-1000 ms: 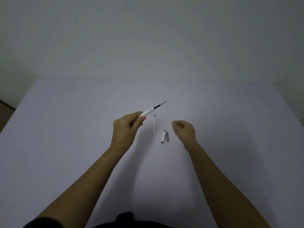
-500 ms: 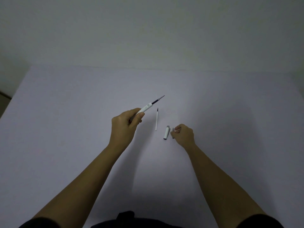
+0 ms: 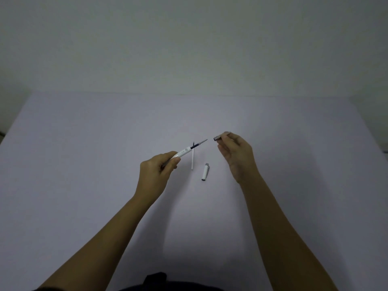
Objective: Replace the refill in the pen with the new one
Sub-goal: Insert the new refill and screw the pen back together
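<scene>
Head view is showing the pen barrel (image 3: pixel 182 153) held in the left hand (image 3: pixel 156 173), which is closing around its lower end, with a dark refill (image 3: pixel 199 143) sticking out of its open front and pointing up and to the right. Half a second ago the right hand was down on the table beside the cap; now the right hand (image 3: pixel 236 153) is lifted and pinching a small grey tip piece (image 3: pixel 218 138) between fingertips, its open end facing the refill's point and lying near it but apart. That piece is gone from beside the white cap (image 3: pixel 205 172), which is lying alone on the table (image 3: pixel 84 143). Judging from this, the refill already seated is likely the new one, and the step in hand is fitting the tip piece over it. A thin white refill (image 3: pixel 192 160) is lying on the table just behind the barrel, probably the old one. A small mark is showing on the barrel, too small to read; no other writing is visible.
</scene>
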A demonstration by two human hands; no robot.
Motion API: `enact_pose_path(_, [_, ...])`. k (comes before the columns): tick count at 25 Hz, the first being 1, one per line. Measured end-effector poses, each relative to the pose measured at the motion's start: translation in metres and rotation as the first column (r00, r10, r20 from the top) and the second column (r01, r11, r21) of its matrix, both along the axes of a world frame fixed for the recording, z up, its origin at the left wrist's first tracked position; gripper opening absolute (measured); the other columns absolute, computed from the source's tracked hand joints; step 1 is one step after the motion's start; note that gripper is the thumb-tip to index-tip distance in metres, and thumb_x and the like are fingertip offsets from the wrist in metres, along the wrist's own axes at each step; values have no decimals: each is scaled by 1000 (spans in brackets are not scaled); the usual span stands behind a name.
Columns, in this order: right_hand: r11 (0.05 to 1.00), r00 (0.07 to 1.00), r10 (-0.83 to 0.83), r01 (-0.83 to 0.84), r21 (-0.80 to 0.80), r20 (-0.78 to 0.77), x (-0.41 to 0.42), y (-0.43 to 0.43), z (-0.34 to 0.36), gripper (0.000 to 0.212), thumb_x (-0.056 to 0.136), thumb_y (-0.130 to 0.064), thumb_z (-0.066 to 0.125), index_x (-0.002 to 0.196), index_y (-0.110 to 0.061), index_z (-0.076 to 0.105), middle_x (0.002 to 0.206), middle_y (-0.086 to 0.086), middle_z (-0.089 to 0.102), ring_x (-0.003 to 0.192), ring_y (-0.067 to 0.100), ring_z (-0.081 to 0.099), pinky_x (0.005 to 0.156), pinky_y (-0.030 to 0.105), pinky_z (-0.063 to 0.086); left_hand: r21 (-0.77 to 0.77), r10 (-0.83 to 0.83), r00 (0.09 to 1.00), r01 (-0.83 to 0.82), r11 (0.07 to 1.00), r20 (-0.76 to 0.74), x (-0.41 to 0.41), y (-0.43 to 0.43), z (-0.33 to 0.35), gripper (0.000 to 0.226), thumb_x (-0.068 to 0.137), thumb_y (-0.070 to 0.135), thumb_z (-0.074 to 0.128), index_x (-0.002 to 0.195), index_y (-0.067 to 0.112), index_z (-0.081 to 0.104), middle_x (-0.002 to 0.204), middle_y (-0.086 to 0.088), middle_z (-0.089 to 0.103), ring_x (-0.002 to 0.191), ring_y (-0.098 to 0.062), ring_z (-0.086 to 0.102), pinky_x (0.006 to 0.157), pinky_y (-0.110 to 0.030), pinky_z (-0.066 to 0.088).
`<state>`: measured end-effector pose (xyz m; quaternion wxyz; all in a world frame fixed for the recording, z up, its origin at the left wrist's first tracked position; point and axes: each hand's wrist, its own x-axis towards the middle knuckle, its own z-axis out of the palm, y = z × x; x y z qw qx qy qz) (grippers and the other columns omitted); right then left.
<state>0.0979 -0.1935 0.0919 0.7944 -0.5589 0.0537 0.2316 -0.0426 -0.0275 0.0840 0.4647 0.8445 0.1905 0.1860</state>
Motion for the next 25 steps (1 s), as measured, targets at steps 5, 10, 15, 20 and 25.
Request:
enact_pose_path(5, [999, 1000, 8, -9, 48, 14, -10, 3, 16, 6, 89, -13, 59, 94, -14, 63, 86, 0, 72, 83, 4, 70, 69, 13, 54, 5, -10, 999, 10, 1000, 32, -6, -3, 7, 12, 88, 27, 60, 96, 25, 69, 65, 4, 65, 63, -16, 56, 55, -20, 42])
enact_pose_path(10, [998, 997, 59, -60, 32, 41, -19, 6, 21, 8, 89, -12, 59, 96, -13, 62, 91, 2, 70, 86, 4, 70, 70, 12, 53, 13, -19, 999, 19, 1000, 44, -8, -4, 12, 13, 88, 26, 60, 97, 24, 69, 64, 13, 61, 63, -15, 56, 54, -19, 42])
enact_pose_path(15, [995, 992, 98, -99, 15, 80, -26, 9, 25, 10, 89, -11, 59, 99, -11, 61, 91, 2, 70, 87, 4, 70, 71, 12, 53, 31, -20, 999, 18, 999, 48, -9, -3, 18, 14, 88, 27, 60, 97, 22, 70, 62, 15, 59, 55, -7, 52, 54, -11, 40])
enact_pose_path(20, [988, 982, 156, -155, -20, 104, -34, 12, 27, 7, 86, -11, 63, 86, -17, 64, 81, -5, 75, 85, 7, 71, 71, 16, 54, 54, -58, 998, 56, 997, 32, -8, -2, 24, 14, 89, 25, 59, 95, 19, 70, 64, 5, 62, 58, -7, 54, 53, -11, 39])
enact_pose_path(25, [950, 913, 302, -264, -168, 275, -42, 11, 27, 12, 84, -18, 66, 91, -27, 64, 87, -2, 75, 91, 14, 71, 79, 24, 56, 114, -153, 988, 151, 982, 12, -7, 10, 35, 12, 88, 21, 60, 94, 19, 70, 68, -2, 69, 62, -19, 60, 57, -18, 41])
